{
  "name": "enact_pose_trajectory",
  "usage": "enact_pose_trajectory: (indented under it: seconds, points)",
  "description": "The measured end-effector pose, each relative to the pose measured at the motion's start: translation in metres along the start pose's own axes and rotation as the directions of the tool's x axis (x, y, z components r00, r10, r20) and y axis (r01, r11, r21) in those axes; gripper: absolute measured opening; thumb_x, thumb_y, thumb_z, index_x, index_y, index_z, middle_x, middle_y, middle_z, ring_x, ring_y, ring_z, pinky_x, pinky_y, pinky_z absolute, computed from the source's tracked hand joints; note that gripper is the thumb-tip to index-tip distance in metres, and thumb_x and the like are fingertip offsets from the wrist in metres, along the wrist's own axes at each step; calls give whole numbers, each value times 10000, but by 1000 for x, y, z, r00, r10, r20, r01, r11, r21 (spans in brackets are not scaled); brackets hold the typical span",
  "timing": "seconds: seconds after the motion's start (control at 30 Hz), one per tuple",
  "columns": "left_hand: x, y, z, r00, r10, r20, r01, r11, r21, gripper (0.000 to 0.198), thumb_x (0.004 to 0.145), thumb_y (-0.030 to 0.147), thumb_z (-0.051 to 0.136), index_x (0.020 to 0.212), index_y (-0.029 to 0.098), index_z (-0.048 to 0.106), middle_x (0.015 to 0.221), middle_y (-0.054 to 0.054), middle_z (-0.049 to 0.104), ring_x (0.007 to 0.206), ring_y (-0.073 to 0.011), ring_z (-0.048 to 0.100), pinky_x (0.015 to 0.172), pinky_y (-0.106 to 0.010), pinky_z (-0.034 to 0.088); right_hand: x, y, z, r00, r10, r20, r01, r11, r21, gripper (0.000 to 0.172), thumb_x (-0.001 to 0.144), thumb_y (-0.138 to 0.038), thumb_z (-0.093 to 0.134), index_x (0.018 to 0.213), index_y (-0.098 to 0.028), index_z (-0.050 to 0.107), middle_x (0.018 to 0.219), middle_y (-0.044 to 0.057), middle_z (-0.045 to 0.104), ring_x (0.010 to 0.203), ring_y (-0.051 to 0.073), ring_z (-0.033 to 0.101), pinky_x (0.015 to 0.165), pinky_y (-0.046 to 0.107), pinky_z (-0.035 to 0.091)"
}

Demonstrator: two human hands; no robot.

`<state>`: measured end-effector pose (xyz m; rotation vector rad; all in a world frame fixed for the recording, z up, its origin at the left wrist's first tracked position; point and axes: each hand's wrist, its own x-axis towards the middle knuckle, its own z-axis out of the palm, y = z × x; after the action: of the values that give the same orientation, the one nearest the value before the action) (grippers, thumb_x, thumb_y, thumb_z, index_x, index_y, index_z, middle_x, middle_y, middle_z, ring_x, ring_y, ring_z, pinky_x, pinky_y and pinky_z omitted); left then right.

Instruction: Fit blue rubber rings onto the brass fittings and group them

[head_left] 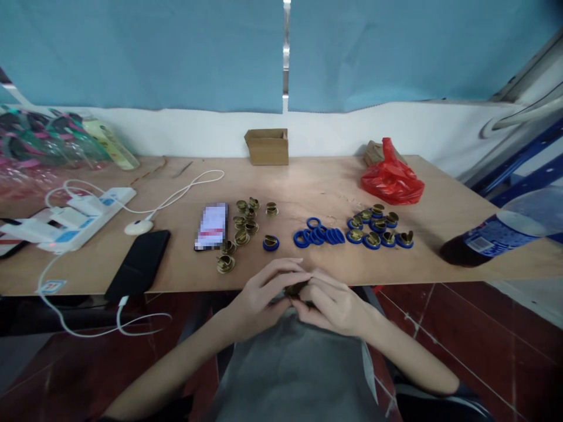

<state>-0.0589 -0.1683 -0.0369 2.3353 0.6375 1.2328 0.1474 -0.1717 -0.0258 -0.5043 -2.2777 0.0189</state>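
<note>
At the table's front edge, my left hand [269, 296] and my right hand [332, 302] meet with fingers closed around a dark brass-coloured fitting [295, 288], mostly hidden by the fingers. Beyond them lies a cluster of loose blue rings [317, 234]. Several brass fittings [241, 237] with flat round bases and upright folded tabs stand to the left of the rings. One fitting on a blue ring [271, 242] sits apart, just behind my left hand. To the right, several more brass fittings [372, 239] are grouped with blue rings around their bases.
Left of the fittings are a lit phone [212, 227], a dark phone [138, 264] and a white power strip [94, 217] with cables. Clear bottles [65, 140] crowd the far left. Behind stand a cardboard box [268, 146] and red plastic bag [391, 179]; a cola bottle [488, 237] lies right.
</note>
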Motion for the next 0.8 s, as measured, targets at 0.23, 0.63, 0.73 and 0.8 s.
enact_pose_trajectory:
  seconds: [0.23,0.63,0.73,0.8]
  points:
    - [-3,-6,-1,995,99,-12,-99,995,2,439,936,60,582,1352,200,586,1236,-137,691,1326,-291,612,1082,-446,568,-4,0,5,991,-131,7,129,968,-214,208,978,-124,569,788,-206,556,654,13,550,626,181,481,587,332,434]
    - [-8,-11,9,980,152,-131,-151,988,18,400,916,66,634,1304,164,620,1187,-139,675,1302,-310,637,1070,-460,590,-13,3,12,992,-124,36,129,972,-196,131,964,-118,599,864,-201,586,705,27,586,675,200,529,626,354,467]
    - [-6,-9,8,978,159,-137,-155,987,40,410,896,41,640,1288,162,628,1175,-133,678,1290,-297,647,1067,-440,595,-14,4,14,990,-135,29,138,970,-199,123,952,-112,618,863,-192,592,726,40,608,695,204,553,649,358,490]
    - [-5,-8,8,976,161,-143,-156,987,50,404,906,55,633,1292,175,625,1173,-128,686,1277,-292,657,1050,-440,606,-15,4,15,989,-144,25,146,969,-198,115,945,-107,628,865,-183,596,729,46,615,698,206,561,659,360,499]
